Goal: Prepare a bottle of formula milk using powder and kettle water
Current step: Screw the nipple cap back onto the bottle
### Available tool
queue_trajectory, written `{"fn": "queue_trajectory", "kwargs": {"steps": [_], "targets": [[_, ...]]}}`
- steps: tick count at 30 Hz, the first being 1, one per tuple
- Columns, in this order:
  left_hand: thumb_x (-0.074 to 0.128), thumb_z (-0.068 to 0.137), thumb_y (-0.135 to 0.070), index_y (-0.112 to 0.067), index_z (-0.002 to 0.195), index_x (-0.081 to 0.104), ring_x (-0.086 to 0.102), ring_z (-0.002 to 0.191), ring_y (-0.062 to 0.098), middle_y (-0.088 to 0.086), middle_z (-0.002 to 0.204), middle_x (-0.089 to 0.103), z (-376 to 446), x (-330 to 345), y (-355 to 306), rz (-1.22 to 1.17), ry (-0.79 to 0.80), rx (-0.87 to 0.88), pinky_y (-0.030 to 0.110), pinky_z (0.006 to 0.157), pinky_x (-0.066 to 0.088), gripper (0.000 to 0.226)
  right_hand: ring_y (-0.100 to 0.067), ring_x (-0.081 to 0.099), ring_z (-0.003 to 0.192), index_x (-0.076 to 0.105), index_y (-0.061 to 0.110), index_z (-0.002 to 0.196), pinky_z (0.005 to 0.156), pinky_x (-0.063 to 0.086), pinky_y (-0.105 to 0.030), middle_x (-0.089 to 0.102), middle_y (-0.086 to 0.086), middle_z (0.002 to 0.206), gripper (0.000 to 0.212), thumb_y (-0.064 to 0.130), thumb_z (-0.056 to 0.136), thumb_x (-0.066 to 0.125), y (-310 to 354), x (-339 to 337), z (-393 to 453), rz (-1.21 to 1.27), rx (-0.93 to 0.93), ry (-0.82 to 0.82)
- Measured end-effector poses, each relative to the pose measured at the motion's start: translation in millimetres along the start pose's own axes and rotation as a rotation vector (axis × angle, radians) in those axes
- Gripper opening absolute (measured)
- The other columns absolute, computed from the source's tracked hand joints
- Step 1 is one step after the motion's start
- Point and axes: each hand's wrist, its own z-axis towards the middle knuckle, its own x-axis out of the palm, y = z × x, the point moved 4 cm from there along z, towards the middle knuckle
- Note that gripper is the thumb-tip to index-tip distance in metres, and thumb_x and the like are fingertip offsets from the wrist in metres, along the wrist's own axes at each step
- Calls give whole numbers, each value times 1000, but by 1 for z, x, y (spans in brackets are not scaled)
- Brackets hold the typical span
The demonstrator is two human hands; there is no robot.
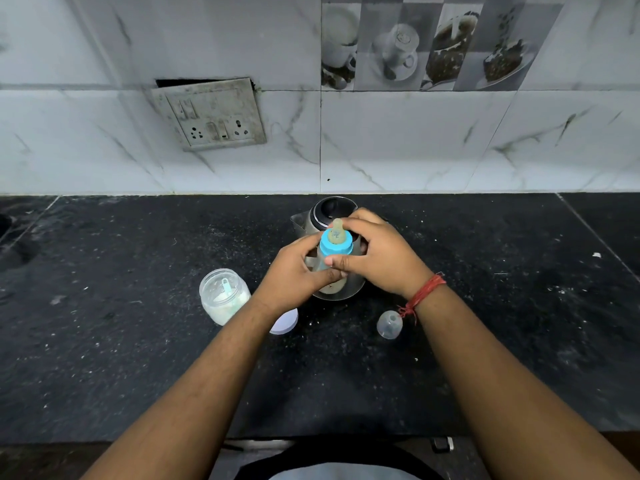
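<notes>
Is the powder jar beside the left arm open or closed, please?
Open: the powder jar has no lid, its blue scoop shows inside, and a white lid lies beside it.

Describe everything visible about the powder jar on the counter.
The powder jar is a clear, squat plastic container standing upright and open on the black counter, left of the left hand. White powder fills its lower part, and a pale blue scoop sits inside. Its lid seems to lie beside it, partly hidden by the left forearm. Nothing grips it.

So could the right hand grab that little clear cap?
Probably yes. The clear cap lies bare on the counter just below the right hand, nothing covering it. But that hand would first have to let go of the bottle.
</notes>
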Motion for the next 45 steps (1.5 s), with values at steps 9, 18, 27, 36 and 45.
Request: {"fn": "queue_trajectory", "kwargs": {"steps": [9, 18, 27, 36, 45], "targets": [[85, 83, -21, -22, 130, 66, 68, 112, 9, -11, 117, 74, -1, -3, -1, -63, 107, -29, 35, 101, 54, 50, -6, 58, 113, 68, 25, 124, 102, 41, -17, 59, 6, 118, 47, 22, 80, 84, 2, -6, -2, 144, -78, 56], [87, 81, -18, -36, 120, 67, 66, 109, 0, -23, 113, 73, -2, 1, 4, -17, 55, -32, 28, 99, 52, 47, -6, 59, 97, 70, 22, 119, 84, 45, -13, 59, 5, 105, 48, 29, 75, 88, -1, 1, 1, 43, 39, 73], [80, 75, -27, -23, 121, 70, 68, 100, 14, -3, 108, 73, -3, 6, 7, -20, -113, -34, 48, 91, 56, 48, -17, 52, 98, 57, 18, 96, 84, 49, -37, 53, 8, 98, 61, 65, 63, 77, 4, 21, -6, -105, 103, -263], [86, 76, -33, -24, 127, 68, 69, 108, 10, -7, 116, 74, 1, -4, 8, -56, -80, -58, 43, 98, 56, 55, -6, 59, 100, 66, 25, 108, 85, 51, -29, 64, 13, 106, 43, 46, 74, 82, -1, -4, -3, 19, 28, -135], [84, 77, -9, -22, 126, 69, 69, 104, 10, -7, 112, 74, 3, 4, 2, -66, -39, -35, 35, 95, 56, 52, -10, 57, 97, 63, 21, 109, 83, 48, -27, 53, 10, 103, 61, 58, 64, 83, 2, 9, -1, 7, 79, -140]]}}
